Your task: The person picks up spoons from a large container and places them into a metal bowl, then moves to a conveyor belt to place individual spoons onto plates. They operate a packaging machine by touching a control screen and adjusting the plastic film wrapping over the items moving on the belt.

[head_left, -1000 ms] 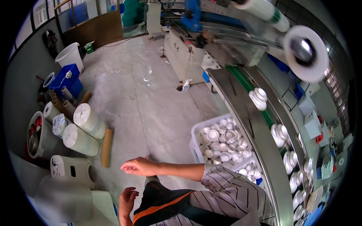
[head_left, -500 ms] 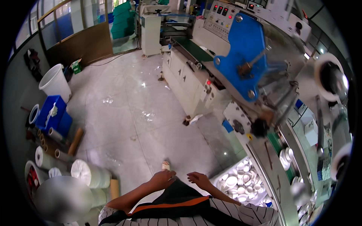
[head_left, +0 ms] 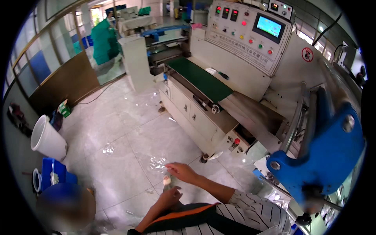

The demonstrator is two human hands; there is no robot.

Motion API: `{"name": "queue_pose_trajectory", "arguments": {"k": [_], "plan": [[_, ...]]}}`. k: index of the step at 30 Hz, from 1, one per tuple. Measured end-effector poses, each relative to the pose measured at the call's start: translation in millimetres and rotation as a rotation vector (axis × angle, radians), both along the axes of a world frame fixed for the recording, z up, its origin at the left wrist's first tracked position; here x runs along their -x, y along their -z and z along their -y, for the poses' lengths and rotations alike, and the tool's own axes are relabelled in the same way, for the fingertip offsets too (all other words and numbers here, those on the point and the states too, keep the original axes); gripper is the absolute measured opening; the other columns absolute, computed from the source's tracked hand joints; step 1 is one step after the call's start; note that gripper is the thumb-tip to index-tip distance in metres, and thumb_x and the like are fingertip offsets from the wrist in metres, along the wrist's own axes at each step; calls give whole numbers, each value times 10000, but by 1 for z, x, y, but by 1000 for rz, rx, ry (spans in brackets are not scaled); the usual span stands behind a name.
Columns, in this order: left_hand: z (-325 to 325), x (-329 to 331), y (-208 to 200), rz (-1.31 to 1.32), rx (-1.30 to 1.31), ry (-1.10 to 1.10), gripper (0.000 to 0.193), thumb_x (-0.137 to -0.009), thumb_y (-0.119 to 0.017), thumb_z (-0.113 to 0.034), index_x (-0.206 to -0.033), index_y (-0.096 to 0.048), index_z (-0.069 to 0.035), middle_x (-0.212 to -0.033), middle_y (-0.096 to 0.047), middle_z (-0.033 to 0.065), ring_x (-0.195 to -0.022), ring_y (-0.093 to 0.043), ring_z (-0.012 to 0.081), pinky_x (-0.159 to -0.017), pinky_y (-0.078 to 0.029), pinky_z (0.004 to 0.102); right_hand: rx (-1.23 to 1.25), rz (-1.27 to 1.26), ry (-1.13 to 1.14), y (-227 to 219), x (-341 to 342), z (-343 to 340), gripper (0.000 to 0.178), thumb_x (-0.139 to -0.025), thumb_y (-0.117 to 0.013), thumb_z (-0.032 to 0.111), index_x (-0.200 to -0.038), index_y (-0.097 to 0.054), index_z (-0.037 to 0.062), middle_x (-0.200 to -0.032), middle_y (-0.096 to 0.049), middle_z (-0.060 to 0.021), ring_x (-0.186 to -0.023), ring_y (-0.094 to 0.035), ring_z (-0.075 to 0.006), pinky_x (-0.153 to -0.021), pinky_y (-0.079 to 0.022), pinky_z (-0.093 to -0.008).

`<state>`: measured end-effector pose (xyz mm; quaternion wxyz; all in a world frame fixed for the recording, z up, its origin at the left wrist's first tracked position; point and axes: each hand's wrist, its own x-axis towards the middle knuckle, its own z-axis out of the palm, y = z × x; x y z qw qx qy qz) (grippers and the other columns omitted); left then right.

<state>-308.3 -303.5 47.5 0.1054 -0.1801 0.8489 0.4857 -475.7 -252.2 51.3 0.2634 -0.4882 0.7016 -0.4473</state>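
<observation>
Low in the middle of the head view, my left hand [head_left: 169,197] hangs in front of my dark apron, its fingers loosely bent and apart. No object shows in it. My right hand [head_left: 182,172] reaches leftward above it, fingers partly stretched, also with nothing visible in them. Both are clear of the machine. Below them a foot in a light shoe [head_left: 167,180] stands on the tiled floor. To the right is a long cream packing machine [head_left: 188,113] with a green conveyor belt [head_left: 199,78]. A blue bracket [head_left: 317,156] juts out close on my right side.
A control panel [head_left: 243,37] with a lit screen rises at the back right. A red button [head_left: 237,141] marks the machine's near end. Along the left wall stand a white bin [head_left: 49,139] and a blue crate [head_left: 53,172]. Clear plastic scraps [head_left: 158,163] lie on the floor.
My view has swung up and toward the machine, showing its whole panel. My right hand has moved forward and left, above my left hand. The rolls and the white dishes have mostly left view.
</observation>
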Motion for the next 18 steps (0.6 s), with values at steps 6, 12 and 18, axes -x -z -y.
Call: {"name": "queue_pose_trajectory", "arguments": {"k": [6,12,18], "plan": [[95,129,11,-99,29,291,342,-825,-557,-292,-1064,-539,-48,-868,-625,155,-805,-604,308,-710,-476,381,-105,63,132,13,86,64,295,-887,-520,232,-1118,-553,52,-970,-622,-127,-804,-611,-192,-724,-478,-283],[142,261,24,-171,100,788,350,-826,-523,-277,-1062,-517,-19,-922,-596,179,-851,-577,325,-749,-450,404,14,377,475,-8,177,53,284,-892,-517,180,-1148,-542,59,-1006,-614,-79,-879,-598,-152,-776,-477,-267],[133,356,36,-228,60,1125,366,-837,-511,-306,-1088,-516,-40,-917,-596,195,-864,-557,363,-763,-439,433,360,485,818,-60,276,10,291,-921,-474,178,-1150,-516,2,-1003,-596,-73,-866,-580,-125,-773,-478,-258]]}}
